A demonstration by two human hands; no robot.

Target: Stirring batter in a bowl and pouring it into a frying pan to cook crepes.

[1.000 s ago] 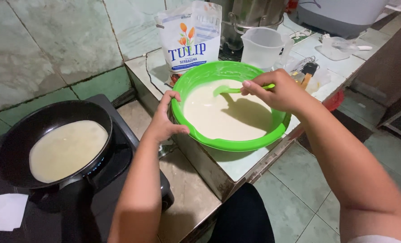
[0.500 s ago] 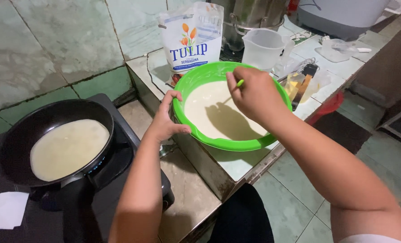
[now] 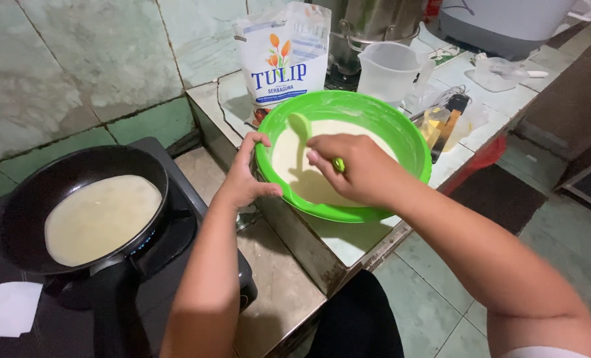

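Note:
A green plastic bowl [image 3: 401, 126] of pale batter [image 3: 285, 156] sits on the tiled counter. My left hand [image 3: 246, 176] grips the bowl's near left rim. My right hand [image 3: 355, 169] is over the bowl, closed on the handle of a green ladle [image 3: 301, 126] whose scoop rests in the batter at the bowl's left side. To the left, a black frying pan [image 3: 24, 212] on a black stove holds a thin round layer of pale batter [image 3: 100, 215].
A white flour bag [image 3: 285, 56] stands behind the bowl. A clear measuring jug [image 3: 391, 69], a steel pot [image 3: 368, 23], small bottles [image 3: 441, 122] and a plastic container [image 3: 501, 69] crowd the counter's right. A white cloth [image 3: 7, 308] lies by the stove.
My right hand has swept the ladle from the bowl's right side across to its left. The left hand has stayed on the rim. The view has shifted slightly.

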